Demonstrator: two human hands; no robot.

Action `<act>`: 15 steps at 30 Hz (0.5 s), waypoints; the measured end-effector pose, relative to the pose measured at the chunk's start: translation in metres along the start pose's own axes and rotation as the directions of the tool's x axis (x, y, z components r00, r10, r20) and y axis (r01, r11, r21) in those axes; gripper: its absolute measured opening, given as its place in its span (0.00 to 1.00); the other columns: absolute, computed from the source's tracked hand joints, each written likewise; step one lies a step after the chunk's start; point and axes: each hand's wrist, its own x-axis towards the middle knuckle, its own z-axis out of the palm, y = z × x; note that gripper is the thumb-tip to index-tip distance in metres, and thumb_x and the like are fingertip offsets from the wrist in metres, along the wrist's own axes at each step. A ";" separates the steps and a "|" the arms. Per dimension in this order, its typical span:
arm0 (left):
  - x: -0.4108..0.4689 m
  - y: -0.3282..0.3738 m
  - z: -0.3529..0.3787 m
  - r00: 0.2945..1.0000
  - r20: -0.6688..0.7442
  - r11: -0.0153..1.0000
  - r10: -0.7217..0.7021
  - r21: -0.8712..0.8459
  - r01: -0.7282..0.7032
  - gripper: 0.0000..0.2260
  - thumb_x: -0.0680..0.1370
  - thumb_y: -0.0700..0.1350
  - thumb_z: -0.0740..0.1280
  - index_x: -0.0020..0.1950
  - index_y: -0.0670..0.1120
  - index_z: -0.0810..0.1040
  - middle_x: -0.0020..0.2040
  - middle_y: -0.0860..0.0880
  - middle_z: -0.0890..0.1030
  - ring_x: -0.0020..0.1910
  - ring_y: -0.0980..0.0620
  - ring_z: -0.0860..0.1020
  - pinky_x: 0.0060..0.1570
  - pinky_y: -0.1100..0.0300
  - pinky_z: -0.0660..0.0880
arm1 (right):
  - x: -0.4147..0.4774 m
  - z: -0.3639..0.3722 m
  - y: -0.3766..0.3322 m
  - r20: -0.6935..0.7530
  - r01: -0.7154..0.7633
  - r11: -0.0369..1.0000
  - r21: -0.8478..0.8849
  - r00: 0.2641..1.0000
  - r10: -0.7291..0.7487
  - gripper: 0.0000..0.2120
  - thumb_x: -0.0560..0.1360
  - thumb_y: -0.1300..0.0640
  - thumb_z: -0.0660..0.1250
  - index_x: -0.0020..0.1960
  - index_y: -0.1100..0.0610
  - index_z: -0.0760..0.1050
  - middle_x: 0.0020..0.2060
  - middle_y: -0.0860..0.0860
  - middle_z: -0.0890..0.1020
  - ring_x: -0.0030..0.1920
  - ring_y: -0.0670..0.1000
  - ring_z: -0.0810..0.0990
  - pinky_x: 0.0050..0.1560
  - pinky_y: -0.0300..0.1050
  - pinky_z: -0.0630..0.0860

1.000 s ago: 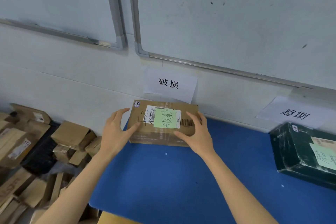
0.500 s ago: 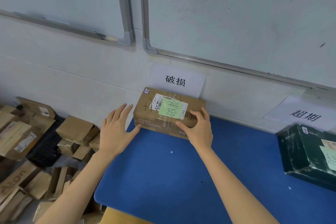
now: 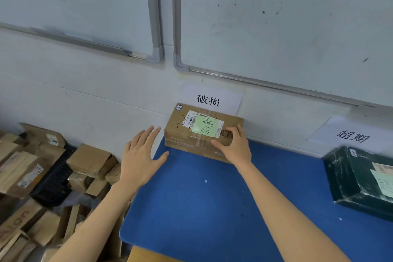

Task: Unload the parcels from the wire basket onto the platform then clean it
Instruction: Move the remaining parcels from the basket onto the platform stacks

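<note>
Plainly the brown parcel (image 3: pixel 202 132) sits at the back of the blue tabletop (image 3: pixel 202 208), its rear edge against the wall (image 3: pixel 106 100), right under the paper sign (image 3: pixel 209 100). The right hand (image 3: pixel 236 147) has a grip on its near right corner, fingers curled over the top and thumb laid on the front face. The left hand (image 3: pixel 140 155) is spread wide and holds nothing, just beside the box's left end. Whether its thumb tip touches the lower corner I cannot tell.

It looks like a stiff, taped corrugated carton with square faces, so it should slide easily on the smooth top without sagging. Judging by the one-handed hold, it is probably light. The handwritten green note (image 3: pixel 205 126) on its label suggests care, so I would take it by the two short ends, palms flat, rather than press on the top panel.

A dark green parcel (image 3: pixel 361 181) lies well apart at the right, below a second sign (image 3: pixel 353 136), and nothing stands between the two. Loose cartons (image 3: pixel 42 176) are heaped on the floor to the left, below the tabletop's edge and close under the left arm. Whiteboards (image 3: pixel 276 27) hang above. The wire basket is not in view
</note>
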 end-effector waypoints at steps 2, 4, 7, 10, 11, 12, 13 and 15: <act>0.002 0.005 -0.003 1.000 0.010 1.000 0.029 -0.006 -0.029 0.36 0.72 0.68 0.52 0.78 0.55 0.62 0.77 0.53 0.65 0.76 0.48 0.63 0.71 0.50 0.61 | -0.004 -0.006 0.002 0.032 0.019 1.000 -0.017 0.999 -0.018 0.32 0.74 0.40 0.71 0.73 0.46 0.65 0.80 0.47 0.53 0.78 0.54 0.56 0.65 0.57 0.70; 0.005 0.012 -0.005 0.998 0.015 0.997 0.067 -0.024 -0.067 0.36 0.72 0.68 0.53 0.77 0.54 0.63 0.77 0.52 0.66 0.75 0.47 0.63 0.71 0.49 0.61 | -0.013 -0.015 0.007 0.028 0.043 0.998 -0.035 0.999 -0.042 0.30 0.76 0.39 0.68 0.74 0.46 0.64 0.79 0.48 0.54 0.78 0.53 0.54 0.67 0.57 0.68; 0.012 0.033 -0.006 0.990 0.012 0.988 0.141 -0.063 -0.140 0.35 0.72 0.67 0.55 0.76 0.53 0.66 0.75 0.52 0.69 0.74 0.45 0.65 0.69 0.47 0.63 | -0.032 -0.038 0.019 -0.008 0.050 0.996 -0.070 0.999 -0.051 0.31 0.78 0.38 0.64 0.76 0.46 0.62 0.79 0.49 0.55 0.78 0.52 0.54 0.71 0.57 0.64; 0.019 0.067 -0.004 0.978 0.017 0.975 0.208 -0.084 -0.206 0.35 0.71 0.67 0.54 0.75 0.54 0.67 0.74 0.52 0.69 0.73 0.47 0.65 0.68 0.47 0.64 | -0.050 -0.070 0.032 -0.067 0.020 0.995 -0.097 0.997 -0.026 0.34 0.79 0.36 0.60 0.79 0.48 0.56 0.80 0.50 0.53 0.79 0.51 0.52 0.75 0.56 0.60; 0.020 0.081 -0.003 0.973 0.023 0.970 0.229 -0.086 -0.227 0.35 0.71 0.67 0.54 0.75 0.54 0.68 0.75 0.52 0.69 0.73 0.47 0.65 0.68 0.47 0.64 | -0.057 -0.083 0.036 -0.100 0.024 0.996 -0.091 0.994 -0.033 0.34 0.79 0.36 0.60 0.79 0.48 0.54 0.80 0.50 0.53 0.79 0.51 0.51 0.75 0.55 0.59; 0.022 0.095 -0.002 0.966 0.028 0.963 0.256 -0.089 -0.253 0.35 0.71 0.68 0.54 0.75 0.54 0.68 0.75 0.51 0.69 0.73 0.46 0.66 0.68 0.46 0.64 | -0.064 -0.096 0.041 -0.137 0.034 0.996 -0.077 0.990 -0.045 0.35 0.79 0.37 0.61 0.80 0.47 0.53 0.80 0.49 0.53 0.79 0.50 0.51 0.76 0.54 0.58; 0.022 0.111 -0.001 0.956 0.032 0.953 0.291 -0.096 -0.287 0.35 0.71 0.68 0.53 0.74 0.53 0.69 0.75 0.51 0.69 0.73 0.45 0.66 0.67 0.46 0.65 | -0.073 -0.110 0.045 -0.177 0.044 0.997 -0.066 0.983 -0.055 0.35 0.79 0.38 0.62 0.80 0.46 0.51 0.80 0.49 0.54 0.79 0.50 0.51 0.76 0.54 0.58; 0.023 0.145 0.001 0.927 0.043 0.923 0.373 -0.118 -0.366 0.36 0.70 0.68 0.52 0.74 0.51 0.70 0.75 0.50 0.69 0.74 0.44 0.65 0.68 0.44 0.64 | -0.092 -0.139 0.056 -0.254 0.040 0.997 -0.066 0.966 -0.056 0.36 0.79 0.40 0.64 0.80 0.44 0.50 0.80 0.49 0.54 0.79 0.50 0.50 0.77 0.54 0.57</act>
